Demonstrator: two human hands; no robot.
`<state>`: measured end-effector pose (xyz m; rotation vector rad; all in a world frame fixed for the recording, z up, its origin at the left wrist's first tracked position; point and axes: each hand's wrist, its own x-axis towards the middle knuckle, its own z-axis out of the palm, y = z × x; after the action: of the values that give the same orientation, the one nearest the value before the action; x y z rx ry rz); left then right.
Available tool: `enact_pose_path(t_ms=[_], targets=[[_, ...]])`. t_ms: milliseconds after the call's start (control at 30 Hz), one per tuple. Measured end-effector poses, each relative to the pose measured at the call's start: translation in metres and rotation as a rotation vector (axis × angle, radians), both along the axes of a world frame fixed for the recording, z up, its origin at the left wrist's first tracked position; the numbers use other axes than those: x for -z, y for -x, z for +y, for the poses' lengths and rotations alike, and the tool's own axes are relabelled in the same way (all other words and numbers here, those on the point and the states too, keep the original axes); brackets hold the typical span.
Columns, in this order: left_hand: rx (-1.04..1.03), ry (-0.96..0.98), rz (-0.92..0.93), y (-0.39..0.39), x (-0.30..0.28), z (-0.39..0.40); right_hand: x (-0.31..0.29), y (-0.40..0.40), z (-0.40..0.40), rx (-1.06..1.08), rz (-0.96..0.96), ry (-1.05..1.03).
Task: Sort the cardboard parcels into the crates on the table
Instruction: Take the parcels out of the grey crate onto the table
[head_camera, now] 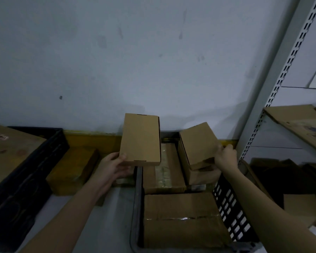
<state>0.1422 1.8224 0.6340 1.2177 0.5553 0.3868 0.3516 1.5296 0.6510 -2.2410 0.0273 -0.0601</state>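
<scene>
While each hand's grip holds a parcel, left (115,166) and right (225,157), crates (226,203) crowd the grey table (115,207) below a scuffed wall (135,61).

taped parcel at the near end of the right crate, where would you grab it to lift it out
Take the taped parcel by its two long side edges, coming straight down from above. It lies flat and fills the near end of the right crate, so only its top is open. Both hands are busy: the left hand and right hand each hold a small box.

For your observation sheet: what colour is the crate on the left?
Black crate, seen in the head view.
</scene>
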Motion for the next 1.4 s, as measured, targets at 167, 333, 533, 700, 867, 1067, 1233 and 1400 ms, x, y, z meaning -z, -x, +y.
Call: enact_pose_path(t_ms=[167, 333, 533, 700, 867, 1067, 1233, 1400], targets=[[-0.052, -0.019, -0.027, 0.018, -0.01, -0.003, -0.017, 0.021, 0.011, -0.108, 0.144, -0.535], [-0.218, 0.015, -0.065, 0.047, -0.004, -0.013, -0.015, 0.046, 0.026, -0.264, 0.229, -0.694], [-0.426, -0.048, -0.031, 0.096, 0.006, 0.009, -0.011, 0.07, 0.054, -0.296, 0.249, -0.721], [-0.484, -0.051, -0.039, 0.126, 0.01, 0.042, -0.012, 0.094, 0.087, -0.354, 0.236, -0.709], [-0.513, -0.031, 0.01, 0.162, 0.028, 0.083, -0.008, 0.133, 0.141, -0.327, 0.365, -0.815], [-0.487, 0.05, 0.068, 0.209, 0.056, 0.139, 0.016, 0.181, 0.223, -0.294, 0.44, -0.811], [-0.463, 0.231, 0.081, 0.234, 0.085, 0.17, 0.051, 0.213, 0.277, -0.22, 0.394, -0.696], [-0.442, 0.297, 0.115, 0.231, 0.103, 0.193, 0.078, 0.221, 0.291, -0.187, 0.402, -0.561]])
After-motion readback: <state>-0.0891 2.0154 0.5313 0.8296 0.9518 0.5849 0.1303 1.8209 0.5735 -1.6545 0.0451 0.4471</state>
